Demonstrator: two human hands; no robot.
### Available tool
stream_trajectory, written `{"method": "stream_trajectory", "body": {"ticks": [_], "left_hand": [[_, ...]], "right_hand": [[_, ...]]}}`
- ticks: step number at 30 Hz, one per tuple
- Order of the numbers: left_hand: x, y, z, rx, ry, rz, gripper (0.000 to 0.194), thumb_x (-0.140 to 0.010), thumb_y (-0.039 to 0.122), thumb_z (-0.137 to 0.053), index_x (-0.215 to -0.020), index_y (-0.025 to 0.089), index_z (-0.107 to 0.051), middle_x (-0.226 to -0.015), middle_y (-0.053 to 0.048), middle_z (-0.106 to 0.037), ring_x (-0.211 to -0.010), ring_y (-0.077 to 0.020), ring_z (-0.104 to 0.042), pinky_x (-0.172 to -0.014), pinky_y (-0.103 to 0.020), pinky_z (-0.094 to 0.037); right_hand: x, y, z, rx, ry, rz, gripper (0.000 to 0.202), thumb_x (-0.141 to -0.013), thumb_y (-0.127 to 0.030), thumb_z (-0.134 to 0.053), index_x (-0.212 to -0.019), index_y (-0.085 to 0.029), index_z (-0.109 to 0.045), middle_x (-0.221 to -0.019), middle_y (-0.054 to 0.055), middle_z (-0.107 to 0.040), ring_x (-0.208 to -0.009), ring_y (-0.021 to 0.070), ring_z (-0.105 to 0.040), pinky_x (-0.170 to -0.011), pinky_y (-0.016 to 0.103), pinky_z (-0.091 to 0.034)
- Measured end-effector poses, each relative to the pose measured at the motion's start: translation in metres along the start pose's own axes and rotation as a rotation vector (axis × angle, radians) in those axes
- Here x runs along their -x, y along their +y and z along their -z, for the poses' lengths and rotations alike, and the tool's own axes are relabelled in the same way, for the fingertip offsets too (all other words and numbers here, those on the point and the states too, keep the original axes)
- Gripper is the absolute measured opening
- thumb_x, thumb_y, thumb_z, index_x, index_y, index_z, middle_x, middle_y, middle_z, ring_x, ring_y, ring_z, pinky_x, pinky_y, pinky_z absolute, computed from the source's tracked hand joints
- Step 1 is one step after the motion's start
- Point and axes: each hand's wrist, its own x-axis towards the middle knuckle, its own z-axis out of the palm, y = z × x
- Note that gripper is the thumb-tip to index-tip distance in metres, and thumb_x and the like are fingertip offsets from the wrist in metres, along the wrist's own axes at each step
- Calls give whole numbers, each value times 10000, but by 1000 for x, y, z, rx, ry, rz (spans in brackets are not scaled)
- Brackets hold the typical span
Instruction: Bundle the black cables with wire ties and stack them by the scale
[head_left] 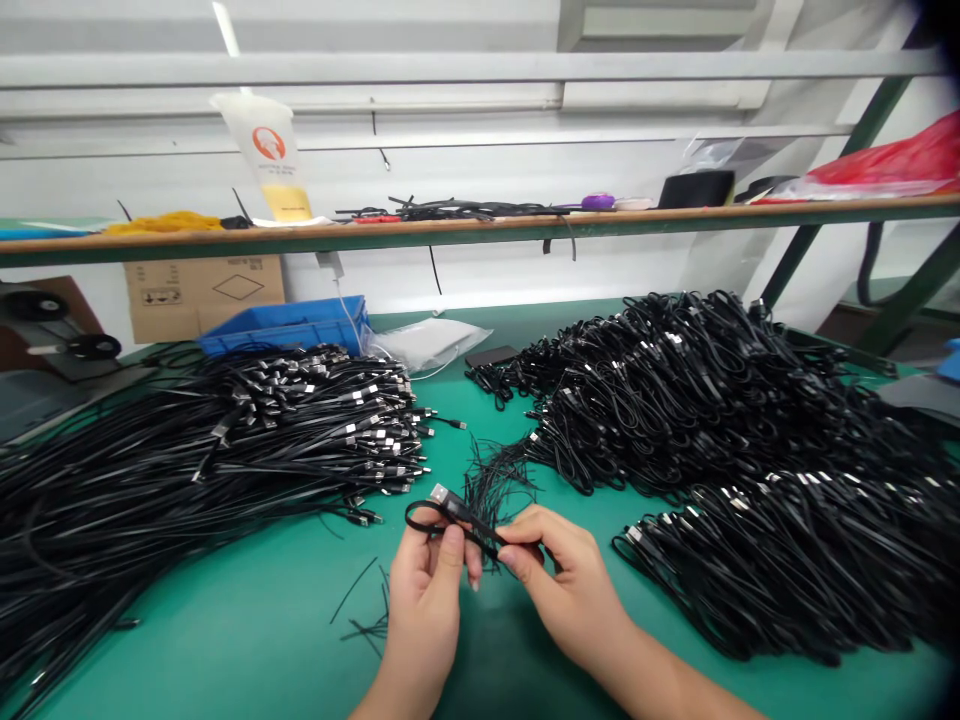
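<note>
Head view: cup lettering (280, 168) is unreadable; both hands (426, 595) (568, 568) hold a cable (471, 520).

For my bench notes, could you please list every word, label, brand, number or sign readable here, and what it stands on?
No word or number is legible.
Cup: round orange logo; lettering blurred.
Cardboard box: diamond outline, arrow-like signs; lettering too small to read.

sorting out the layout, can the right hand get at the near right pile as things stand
Probably yes: the near right pile lies close to the right hand, with bare table between, though its grip is on a looped cable, which it may have to release first.
</note>
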Motion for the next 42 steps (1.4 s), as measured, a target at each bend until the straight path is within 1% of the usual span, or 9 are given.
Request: {"method": "stream_trajectory", "body": {"ticks": [3, 7, 19, 25, 32, 35, 37, 40, 42], "left_hand": [[-1, 0, 0, 23, 0, -18, 365, -799, 506, -741, -918, 191, -602, -625, 44, -556, -511, -97, -521, -501, -209, -427], [1, 2, -2, 64, 12, -15, 361, -762, 482, -783, -841, 184, -595, -771, 22, -585, -510, -84, -540, -483, -218, -437], [5, -2, 2, 52, -74, 29, 365, -805, 474, -747, -989, 187, -615, -595, 42, -552, -508, -110, -530, -505, -222, -437], [1, 0, -2, 14, -51, -25, 364, -757, 503, -775, -845, 178, -637, -804, -21, -622, -504, -93, -531, -517, -254, -483], [-4, 7, -2, -31, -158, 6, 356, -724, 471, -812, -773, 167, -633, -725, 1, -577, -474, -79, -506, -457, -213, -432], [-6, 7, 2, 1, -213, 39, 322, -760, 449, -791, -769, 167, -637, -699, 15, -538, -467, -70, -484, -450, -198, -386], [-8, 6, 7, 48, -269, 54, 295, -778, 436, -779, -783, 172, -649, -678, 26, -503, -469, -71, -478, -457, -196, -364], [-12, 4, 12, 156, -378, 110, 264, -792, 415, -774, -789, 185, -644, -662, 33, -478, -461, -66, -455, -463, -196, -347], [-13, 5, 14, 247, -430, 155, 236, -796, 381, -776, -788, 192, -635, -721, 23, -491, -467, -53, -439, -457, -191, -337]], "right_hand": [[0, -1, -1, -17, -8, 3, 68, -899, -168, -624, -879, -205, -679, -749, 23, -653, -679, 159, -594, -606, 251, -466], [1, -3, -1, -2, -27, -9, 73, -896, -154, -628, -879, -205, -676, -733, 10, -636, -664, 148, -571, -601, 241, -450], [-2, 0, 2, 44, -80, -15, 87, -912, -190, -622, -854, -193, -687, -713, 18, -632, -650, 152, -572, -593, 252, -440], [-1, -3, 0, 84, -137, -38, 172, -929, -233, -602, -773, -196, -663, -686, 19, -618, -624, 154, -550, -569, 260, -406], [-3, -1, 2, 83, -157, -47, 162, -915, -216, -615, -766, -190, -674, -689, 22, -626, -633, 156, -551, -589, 266, -407], [-7, -1, 5, -17, -188, -129, 71, -876, -251, -667, -889, -200, -715, -879, 61, -688, -830, 198, -619, -711, 292, -468], [-10, -3, 6, -164, -276, -258, 172, -864, -288, -669, -1010, -210, -717, -988, 70, -701, -913, 212, -631, -756, 304, -492], [-11, -7, 6, -349, -424, -470, 208, -886, -319, -616, -1023, -194, -709, -839, 28, -701, -676, 155, -612, -610, 259, -482], [-11, -9, 7, -281, -407, -463, 169, -881, -322, -629, -905, -181, -718, -696, -11, -639, -558, 120, -524, -524, 227, -409]]}}
